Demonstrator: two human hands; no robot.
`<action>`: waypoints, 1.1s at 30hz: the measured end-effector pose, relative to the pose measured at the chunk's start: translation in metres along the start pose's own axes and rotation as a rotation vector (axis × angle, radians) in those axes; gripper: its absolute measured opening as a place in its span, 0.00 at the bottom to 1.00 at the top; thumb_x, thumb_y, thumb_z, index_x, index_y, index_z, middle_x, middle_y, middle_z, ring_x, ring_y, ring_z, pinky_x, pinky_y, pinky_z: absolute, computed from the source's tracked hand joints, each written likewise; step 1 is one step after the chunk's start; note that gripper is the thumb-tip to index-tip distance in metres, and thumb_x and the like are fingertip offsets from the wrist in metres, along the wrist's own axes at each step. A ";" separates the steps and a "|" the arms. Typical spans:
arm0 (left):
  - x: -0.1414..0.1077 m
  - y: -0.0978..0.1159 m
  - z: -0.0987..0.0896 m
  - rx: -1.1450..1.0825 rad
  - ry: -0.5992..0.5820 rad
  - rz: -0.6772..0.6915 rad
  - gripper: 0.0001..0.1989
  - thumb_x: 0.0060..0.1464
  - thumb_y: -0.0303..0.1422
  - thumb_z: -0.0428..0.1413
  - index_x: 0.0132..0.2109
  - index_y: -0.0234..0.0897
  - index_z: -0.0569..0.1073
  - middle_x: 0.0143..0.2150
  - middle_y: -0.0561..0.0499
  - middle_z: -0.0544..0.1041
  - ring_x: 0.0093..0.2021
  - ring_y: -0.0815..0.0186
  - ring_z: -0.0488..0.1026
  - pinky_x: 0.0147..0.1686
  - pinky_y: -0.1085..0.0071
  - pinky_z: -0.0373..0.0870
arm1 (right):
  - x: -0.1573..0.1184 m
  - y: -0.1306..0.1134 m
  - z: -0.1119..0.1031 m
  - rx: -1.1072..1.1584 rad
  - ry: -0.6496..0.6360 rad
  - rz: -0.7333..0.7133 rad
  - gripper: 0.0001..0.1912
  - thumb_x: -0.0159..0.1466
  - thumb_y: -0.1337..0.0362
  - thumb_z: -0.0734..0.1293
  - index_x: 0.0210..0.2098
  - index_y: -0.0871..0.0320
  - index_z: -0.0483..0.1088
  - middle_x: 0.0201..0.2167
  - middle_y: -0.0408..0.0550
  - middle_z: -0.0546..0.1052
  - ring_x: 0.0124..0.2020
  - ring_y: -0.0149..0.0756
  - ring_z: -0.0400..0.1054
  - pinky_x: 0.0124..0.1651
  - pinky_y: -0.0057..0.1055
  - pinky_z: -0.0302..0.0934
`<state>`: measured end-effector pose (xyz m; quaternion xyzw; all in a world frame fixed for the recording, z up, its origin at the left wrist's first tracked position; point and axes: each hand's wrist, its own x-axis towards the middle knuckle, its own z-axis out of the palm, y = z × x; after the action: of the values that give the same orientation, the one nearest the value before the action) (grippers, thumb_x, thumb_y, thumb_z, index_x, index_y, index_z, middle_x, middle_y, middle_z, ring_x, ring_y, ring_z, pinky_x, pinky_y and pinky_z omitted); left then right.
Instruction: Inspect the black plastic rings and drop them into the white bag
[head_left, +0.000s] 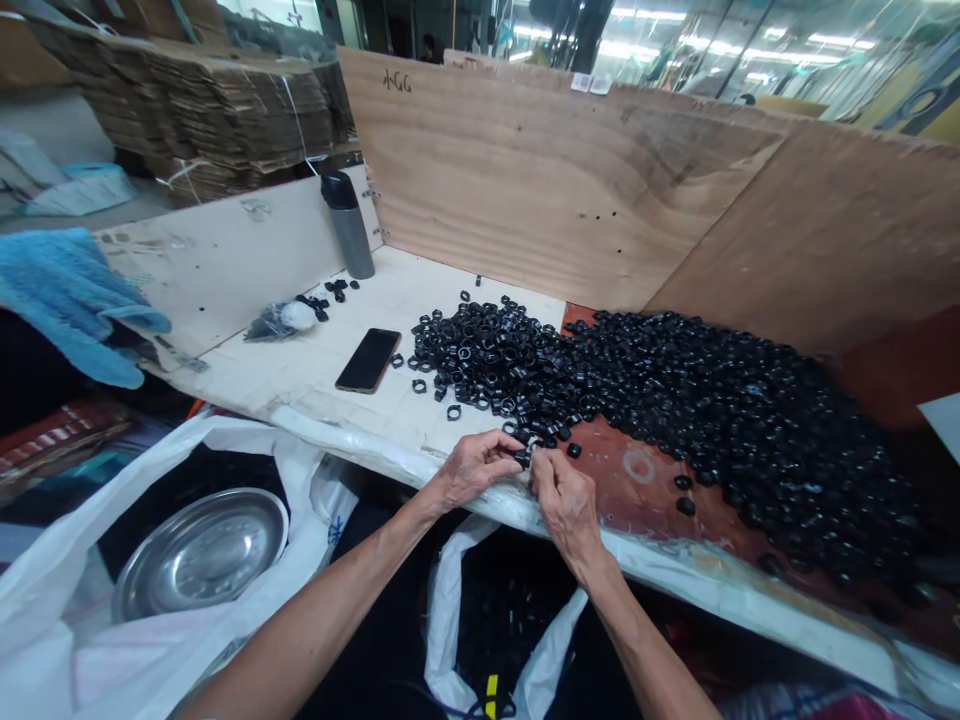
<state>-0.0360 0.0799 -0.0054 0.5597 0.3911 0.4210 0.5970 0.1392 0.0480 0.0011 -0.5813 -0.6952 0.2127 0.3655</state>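
Near the front edge of the workbench, my left hand (pixel 477 466) pinches a small black plastic part (pixel 522 458) between thumb and fingers. My right hand (pixel 562 496) is close beside it, its fingers curled together at the same part; whatever it grips is hidden. Just beyond both hands spreads a pile of black plastic rings (pixel 487 350). It runs on to the right into a larger heap of small black parts (pixel 720 400). A few loose black pieces lie by my right hand on the red-brown surface.
A phone (pixel 368 360), a grey bottle (pixel 349 225) and a plastic bag of parts (pixel 281 320) sit on the left. Wooden boards (pixel 555 180) wall the back. Below the edge are a white sack (pixel 450 610) with dark parts and another holding a metal bowl (pixel 206 550).
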 end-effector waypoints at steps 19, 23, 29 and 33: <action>-0.005 0.001 0.000 0.001 -0.066 -0.029 0.16 0.52 0.36 0.63 0.45 0.31 0.75 0.35 0.49 0.79 0.34 0.68 0.75 0.38 0.72 0.71 | -0.009 -0.005 -0.001 0.195 -0.017 0.127 0.11 0.65 0.56 0.64 0.37 0.57 0.71 0.23 0.42 0.74 0.22 0.32 0.68 0.27 0.26 0.61; -0.022 0.009 0.013 0.087 -0.056 -0.016 0.14 0.54 0.36 0.61 0.44 0.31 0.75 0.37 0.48 0.79 0.34 0.67 0.74 0.36 0.72 0.71 | -0.026 -0.011 -0.003 0.249 -0.011 0.180 0.12 0.66 0.55 0.64 0.39 0.57 0.70 0.25 0.43 0.75 0.22 0.32 0.68 0.27 0.26 0.60; -0.048 0.004 0.030 0.200 0.011 0.138 0.10 0.56 0.33 0.59 0.44 0.34 0.76 0.41 0.46 0.78 0.42 0.63 0.75 0.47 0.66 0.71 | -0.048 -0.015 -0.007 0.378 -0.102 0.423 0.20 0.69 0.49 0.59 0.29 0.56 0.67 0.13 0.38 0.66 0.15 0.31 0.61 0.22 0.27 0.56; -0.054 0.001 0.034 -0.034 -0.029 -0.086 0.14 0.56 0.35 0.60 0.46 0.32 0.74 0.36 0.48 0.79 0.35 0.66 0.76 0.39 0.69 0.73 | -0.055 -0.015 -0.015 0.263 -0.033 0.100 0.12 0.68 0.56 0.62 0.42 0.57 0.72 0.31 0.48 0.75 0.28 0.35 0.69 0.32 0.29 0.62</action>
<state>-0.0231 0.0174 -0.0020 0.5381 0.3989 0.3937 0.6295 0.1436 -0.0103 0.0071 -0.5589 -0.6374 0.3293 0.4159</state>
